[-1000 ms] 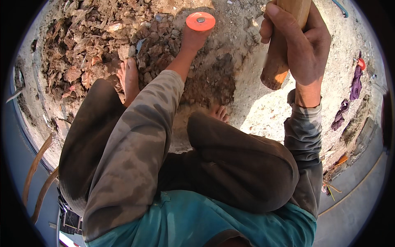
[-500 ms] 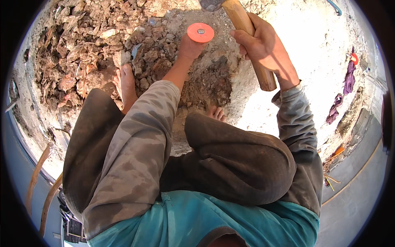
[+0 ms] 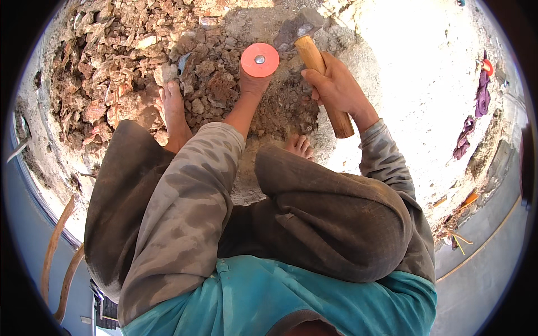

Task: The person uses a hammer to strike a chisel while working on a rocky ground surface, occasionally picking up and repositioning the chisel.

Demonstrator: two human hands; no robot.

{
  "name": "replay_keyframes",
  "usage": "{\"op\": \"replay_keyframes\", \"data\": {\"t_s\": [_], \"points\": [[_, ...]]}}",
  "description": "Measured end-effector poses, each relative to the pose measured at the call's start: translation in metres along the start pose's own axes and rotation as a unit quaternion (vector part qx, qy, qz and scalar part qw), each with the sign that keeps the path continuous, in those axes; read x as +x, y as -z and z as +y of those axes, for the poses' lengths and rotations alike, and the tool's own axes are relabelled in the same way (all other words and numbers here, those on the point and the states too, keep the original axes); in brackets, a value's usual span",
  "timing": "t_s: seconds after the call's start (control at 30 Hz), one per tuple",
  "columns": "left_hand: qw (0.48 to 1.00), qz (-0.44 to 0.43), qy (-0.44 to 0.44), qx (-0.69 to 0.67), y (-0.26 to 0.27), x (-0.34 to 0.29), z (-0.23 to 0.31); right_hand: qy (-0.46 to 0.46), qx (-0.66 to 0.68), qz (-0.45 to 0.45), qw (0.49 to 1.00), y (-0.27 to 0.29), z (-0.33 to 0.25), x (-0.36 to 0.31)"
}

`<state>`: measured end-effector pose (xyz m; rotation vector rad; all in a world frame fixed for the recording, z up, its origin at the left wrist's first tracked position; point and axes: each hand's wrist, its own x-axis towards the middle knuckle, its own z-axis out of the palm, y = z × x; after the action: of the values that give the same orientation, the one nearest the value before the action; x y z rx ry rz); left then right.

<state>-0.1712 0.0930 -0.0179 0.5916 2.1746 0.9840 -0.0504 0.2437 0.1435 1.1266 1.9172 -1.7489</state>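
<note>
My left hand (image 3: 254,84) is closed just below a round orange guard (image 3: 250,66), which hides most of its fingers. At the guard's centre shows the metal striking end of a chisel (image 3: 259,59); its lower part is hidden. My right hand (image 3: 339,84) is wrapped round the thick wooden handle of a hammer (image 3: 309,54). The hammer's dark grey head, with a shiny spot, is slightly beyond and to the right of the orange guard, apart from it. Broken earth and rubble (image 3: 224,84) lie under and around my left hand.
Both my bare feet rest on the ground, the left foot (image 3: 175,112) beside a heap of brown debris (image 3: 95,73). Pale, sunlit ground (image 3: 414,67) stretches to the right, with a purple cloth (image 3: 482,101) at its far edge. Curved wooden sticks (image 3: 56,241) are at lower left.
The hammer has come down and to the left with my right hand, its head now nearer the chisel. My left hand and the orange guard have shifted slightly left and nearer.
</note>
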Motion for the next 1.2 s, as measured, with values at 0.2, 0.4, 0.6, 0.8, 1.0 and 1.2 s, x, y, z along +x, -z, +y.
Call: {"op": "replay_keyframes", "data": {"t_s": [0.2,0.4,0.6,0.8,1.0,1.2], "points": [[0.953,-0.22,-0.191,-0.082,0.002,-0.132,0.022,-0.059,0.158,0.059,0.984,-0.011,0.021,-0.06],[0.97,-0.132,-0.182,-0.088,-0.001,-0.082,0.031,-0.111,0.184,0.136,0.967,-0.02,0.046,-0.103],[0.97,0.012,-0.087,-0.228,0.006,0.05,0.044,-0.042,0.173,0.149,0.973,-0.005,0.032,-0.113],[0.993,-0.002,-0.104,-0.059,-0.005,0.081,0.046,0.085,0.168,0.149,0.971,0.025,-0.041,-0.094],[0.99,0.005,-0.122,-0.063,-0.008,0.086,0.049,0.438,-0.006,0.27,0.858,0.059,-0.137,-0.052],[0.981,-0.01,-0.131,-0.14,-0.014,0.087,0.041,0.203,-0.33,0.114,0.915,0.028,-0.061,0.02]]}}
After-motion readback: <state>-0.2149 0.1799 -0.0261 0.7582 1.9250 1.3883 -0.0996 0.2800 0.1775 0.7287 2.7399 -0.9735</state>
